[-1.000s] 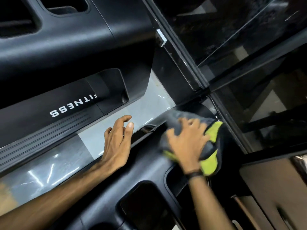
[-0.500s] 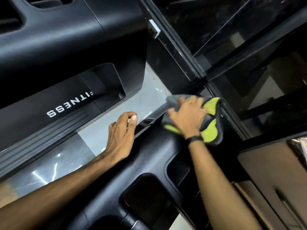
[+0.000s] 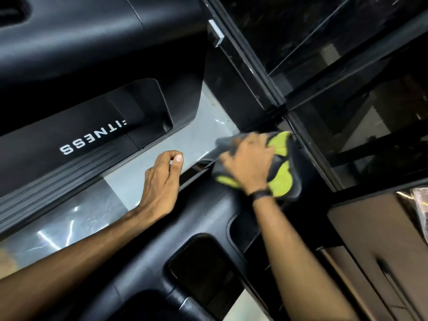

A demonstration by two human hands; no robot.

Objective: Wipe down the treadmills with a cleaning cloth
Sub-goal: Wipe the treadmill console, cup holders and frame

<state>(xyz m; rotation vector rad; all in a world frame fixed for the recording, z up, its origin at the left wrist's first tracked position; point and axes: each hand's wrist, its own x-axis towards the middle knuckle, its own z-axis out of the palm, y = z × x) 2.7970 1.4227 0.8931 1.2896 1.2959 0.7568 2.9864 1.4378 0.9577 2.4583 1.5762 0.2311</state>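
Grey-green cleaning cloth [image 3: 281, 167] under right hand [image 3: 249, 162], fingers pressing it | treadmill console [image 3: 143, 246] edge beneath | left hand [image 3: 162, 179] beside, loosely curled, empty

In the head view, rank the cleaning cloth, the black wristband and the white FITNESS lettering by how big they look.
1. Cleaning cloth, grey and yellow-green, partly covered by the right hand.
2. White FITNESS lettering, its first letter partly hidden.
3. Black wristband.
Apparent size only; the lettering lies farther from the camera.
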